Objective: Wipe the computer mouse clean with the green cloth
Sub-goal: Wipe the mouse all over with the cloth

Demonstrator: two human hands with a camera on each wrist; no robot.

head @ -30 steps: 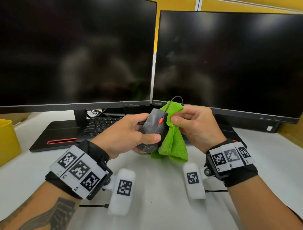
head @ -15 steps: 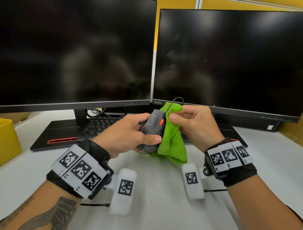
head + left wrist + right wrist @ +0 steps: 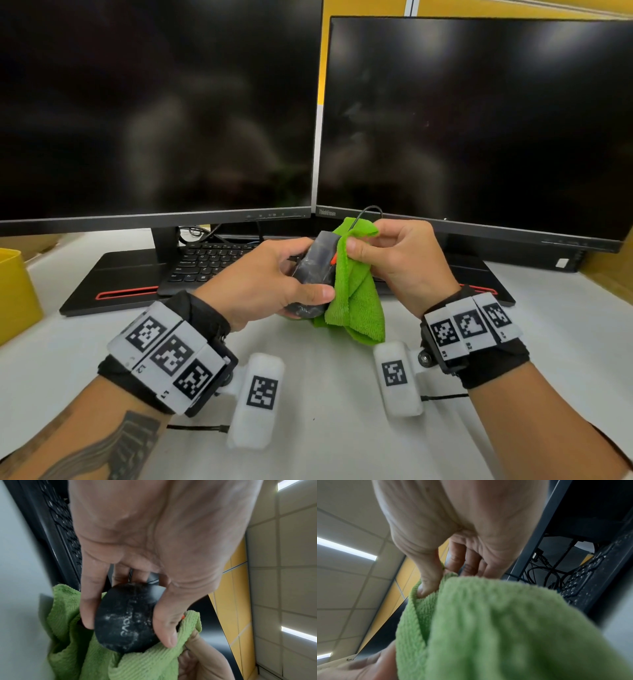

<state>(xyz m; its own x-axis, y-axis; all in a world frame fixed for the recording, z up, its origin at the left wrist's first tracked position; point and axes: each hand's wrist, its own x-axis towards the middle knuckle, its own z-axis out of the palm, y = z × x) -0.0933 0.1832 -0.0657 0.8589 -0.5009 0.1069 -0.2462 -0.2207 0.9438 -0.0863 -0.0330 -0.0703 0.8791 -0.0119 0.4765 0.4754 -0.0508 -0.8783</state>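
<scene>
Above white desk (image 3: 325, 428), cloth (image 3: 356, 294) now hides more mouse (image 3: 313, 267); both hands' fingers (image 3: 363, 245) pinching.

- The computer mouse (image 3: 125, 620) is matt black plastic, its shell dulled by whitish, dusty smears.
- The green cloth (image 3: 356, 301) is soft, looped terry microfibre with a ribbed pile.
- Both monitors (image 3: 479, 130) have glossy dark screens in matt black plastic frames.
- The counter (image 3: 325, 428) is smooth, matt white.
- The keyboard (image 3: 209, 260) has matt black plastic keys.
</scene>
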